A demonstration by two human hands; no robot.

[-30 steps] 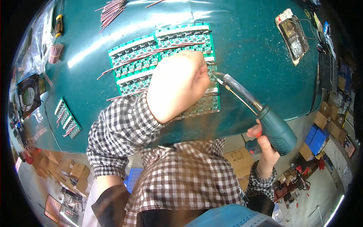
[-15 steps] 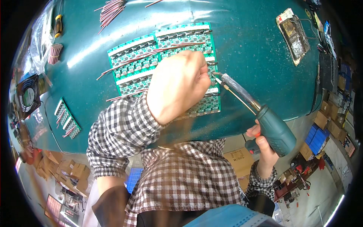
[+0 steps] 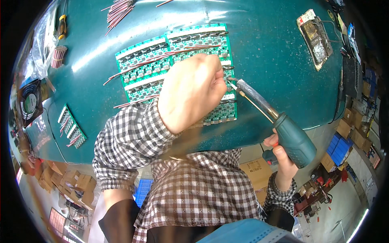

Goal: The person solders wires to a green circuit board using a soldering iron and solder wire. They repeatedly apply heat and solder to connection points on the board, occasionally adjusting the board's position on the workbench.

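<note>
Green circuit boards [image 3: 142, 73] lie side by side on the teal table, with white strips, black parts and red, black and white wires across them. Over their right half rests my left hand [image 3: 191, 94], fingers pinched at the right edge; whatever they hold is hidden beneath the hand. My right hand [image 3: 284, 158] grips a soldering gun [image 3: 296, 139] with a dark green body. Its metal barrel and thin feed tube slant up-left, and the tip meets the boards' right edge beside my left fingertips.
A bundle of wires [image 3: 120, 10] lies at the back, another bundle [image 3: 59, 56] at left near a screwdriver [image 3: 62, 27]. A smaller circuit board [image 3: 72, 126] lies near left, below a fan [image 3: 30, 101]. At far right sits a solder-stained tray [image 3: 315, 40].
Almost nothing differs. My left hand has shifted very slightly right, and the soldering gun's body has tilted a touch; its tip stays at the same spot.
</note>
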